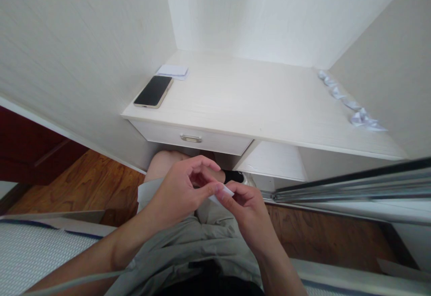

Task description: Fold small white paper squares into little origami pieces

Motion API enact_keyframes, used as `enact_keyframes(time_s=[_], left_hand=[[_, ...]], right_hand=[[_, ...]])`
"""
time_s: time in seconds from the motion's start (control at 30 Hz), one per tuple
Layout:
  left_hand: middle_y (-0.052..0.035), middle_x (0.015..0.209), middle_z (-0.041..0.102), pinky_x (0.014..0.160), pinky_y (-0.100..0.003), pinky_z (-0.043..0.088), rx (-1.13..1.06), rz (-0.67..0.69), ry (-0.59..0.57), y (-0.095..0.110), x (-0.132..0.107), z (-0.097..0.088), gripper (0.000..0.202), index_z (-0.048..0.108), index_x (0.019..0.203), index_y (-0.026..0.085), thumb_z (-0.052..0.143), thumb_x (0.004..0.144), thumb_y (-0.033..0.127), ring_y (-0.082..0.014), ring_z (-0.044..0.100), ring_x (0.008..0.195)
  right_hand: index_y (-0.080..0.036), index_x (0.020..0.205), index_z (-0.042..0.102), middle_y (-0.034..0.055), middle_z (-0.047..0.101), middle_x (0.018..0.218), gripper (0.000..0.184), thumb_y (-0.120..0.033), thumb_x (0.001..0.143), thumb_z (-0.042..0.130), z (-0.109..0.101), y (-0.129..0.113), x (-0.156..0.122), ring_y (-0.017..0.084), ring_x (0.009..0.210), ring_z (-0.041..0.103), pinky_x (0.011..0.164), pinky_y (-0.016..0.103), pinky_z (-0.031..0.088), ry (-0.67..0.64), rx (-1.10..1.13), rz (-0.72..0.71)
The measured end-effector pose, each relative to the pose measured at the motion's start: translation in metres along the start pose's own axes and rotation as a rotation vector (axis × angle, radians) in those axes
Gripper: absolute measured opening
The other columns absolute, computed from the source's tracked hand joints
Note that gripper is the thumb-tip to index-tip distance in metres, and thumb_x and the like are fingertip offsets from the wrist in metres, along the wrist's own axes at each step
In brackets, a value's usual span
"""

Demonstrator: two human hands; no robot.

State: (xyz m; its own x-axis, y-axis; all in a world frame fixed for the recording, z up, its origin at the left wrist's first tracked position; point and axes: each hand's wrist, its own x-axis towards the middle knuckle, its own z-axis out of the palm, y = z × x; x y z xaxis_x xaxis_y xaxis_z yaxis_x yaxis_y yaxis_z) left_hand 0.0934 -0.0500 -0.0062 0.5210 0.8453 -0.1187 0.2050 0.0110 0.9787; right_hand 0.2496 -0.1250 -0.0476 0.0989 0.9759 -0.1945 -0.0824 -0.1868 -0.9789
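Note:
A small folded piece of white paper [227, 191] is pinched between the thumb and fingers of my right hand [249, 206], over my lap. My left hand [185, 183] meets it from the other side, thumb pressed against the paper and the other fingers curled above. Most of the paper is covered by my fingers. In front of me, several folded white paper pieces [360, 117] lie in a row along the right side of the white desk [235, 94]. A small stack of white paper sheets [173, 70] rests at the desk's back left.
A phone [154, 91] lies at the desk's left edge, near the stack. Below the top are a shut drawer with a metal handle [191, 139] and an open shelf [272, 159]. Panels enclose the desk left, right and behind. A metal-edged sliding door track [353, 183] runs at the right.

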Motion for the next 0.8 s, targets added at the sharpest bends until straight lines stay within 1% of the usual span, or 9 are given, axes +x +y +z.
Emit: enact_keyframes(time_s=[0.07,0.13,0.2,0.33,0.47,0.57,0.63,0.73,0.8], left_hand=[[-0.0004,0.078,0.077,0.066,-0.025,0.055,-0.021,-0.006,0.013,-0.0015,0.0003,0.0005,0.023,0.068,0.103,0.016,0.075,0.082,0.023,-0.0158,0.072,0.071],[-0.0012,0.080,0.078,0.066,-0.025,0.055,-0.014,0.000,0.034,-0.0026,0.0002,0.0006,0.020,0.069,0.102,0.016,0.073,0.084,0.022,-0.0155,0.072,0.072],[-0.0006,0.077,0.077,0.064,-0.024,0.054,0.009,-0.002,0.044,-0.0029,-0.0002,-0.0002,0.018,0.069,0.100,0.016,0.073,0.083,0.020,-0.0149,0.071,0.070],[0.0004,0.074,0.076,0.063,-0.024,0.053,0.081,-0.006,-0.012,-0.0026,-0.0020,-0.0039,0.017,0.069,0.099,0.017,0.073,0.083,0.020,-0.0148,0.070,0.068],[-0.0017,0.080,0.078,0.068,-0.027,0.056,0.105,0.013,-0.028,-0.0052,-0.0036,-0.0044,0.020,0.070,0.104,0.018,0.072,0.085,0.023,-0.0164,0.072,0.073],[-0.0039,0.084,0.078,0.071,-0.029,0.058,0.090,0.008,-0.029,-0.0076,-0.0033,-0.0023,0.020,0.071,0.104,0.017,0.072,0.085,0.025,-0.0181,0.074,0.076],[-0.0036,0.081,0.077,0.068,-0.028,0.057,0.101,0.005,-0.016,-0.0083,-0.0032,-0.0015,0.019,0.071,0.101,0.016,0.072,0.084,0.024,-0.0177,0.073,0.074],[-0.0017,0.075,0.074,0.065,-0.027,0.055,0.138,0.015,0.004,-0.0078,-0.0043,-0.0027,0.014,0.068,0.096,0.016,0.071,0.083,0.021,-0.0162,0.070,0.069],[-0.0008,0.074,0.073,0.063,-0.026,0.054,0.152,0.023,-0.016,-0.0069,-0.0053,-0.0046,0.012,0.065,0.094,0.017,0.070,0.083,0.019,-0.0159,0.069,0.068]], right_hand=[[-0.018,0.066,0.071,-0.0026,0.055,0.060,0.036,-0.048,0.085,0.076,0.0010,0.0019,0.0009,0.012,0.060,0.042,0.058,0.027,0.033,0.030,0.031,0.001],[-0.018,0.067,0.071,-0.0025,0.057,0.060,0.034,-0.046,0.084,0.077,0.0019,0.0037,0.0011,0.012,0.059,0.043,0.057,0.027,0.034,0.038,0.021,-0.011],[-0.019,0.071,0.073,-0.0011,0.062,0.065,0.030,-0.045,0.085,0.077,0.0019,0.0050,0.0007,0.013,0.062,0.049,0.059,0.027,0.038,0.055,0.003,-0.030],[-0.019,0.080,0.074,0.0026,0.070,0.074,0.027,-0.044,0.088,0.073,-0.0015,0.0040,0.0002,0.016,0.068,0.059,0.064,0.028,0.045,0.086,-0.041,-0.059],[-0.019,0.079,0.071,0.0026,0.070,0.073,0.026,-0.042,0.090,0.070,-0.0055,0.0014,0.0021,0.016,0.067,0.059,0.063,0.028,0.046,0.071,-0.109,-0.076],[-0.019,0.079,0.068,0.0011,0.068,0.071,0.026,-0.043,0.091,0.069,-0.0052,0.0014,0.0039,0.015,0.064,0.057,0.061,0.027,0.045,0.130,-0.056,-0.091],[-0.019,0.080,0.067,-0.0002,0.065,0.069,0.027,-0.044,0.092,0.068,-0.0042,0.0017,0.0043,0.014,0.063,0.055,0.059,0.026,0.044,0.157,-0.023,-0.096],[-0.019,0.081,0.067,-0.0003,0.064,0.070,0.028,-0.044,0.093,0.065,-0.0037,-0.0001,0.0033,0.014,0.062,0.054,0.058,0.026,0.043,0.111,-0.071,-0.099],[-0.019,0.081,0.069,0.0008,0.066,0.071,0.027,-0.042,0.095,0.064,-0.0046,-0.0034,0.0022,0.014,0.064,0.055,0.059,0.026,0.043,0.058,-0.157,-0.106]])
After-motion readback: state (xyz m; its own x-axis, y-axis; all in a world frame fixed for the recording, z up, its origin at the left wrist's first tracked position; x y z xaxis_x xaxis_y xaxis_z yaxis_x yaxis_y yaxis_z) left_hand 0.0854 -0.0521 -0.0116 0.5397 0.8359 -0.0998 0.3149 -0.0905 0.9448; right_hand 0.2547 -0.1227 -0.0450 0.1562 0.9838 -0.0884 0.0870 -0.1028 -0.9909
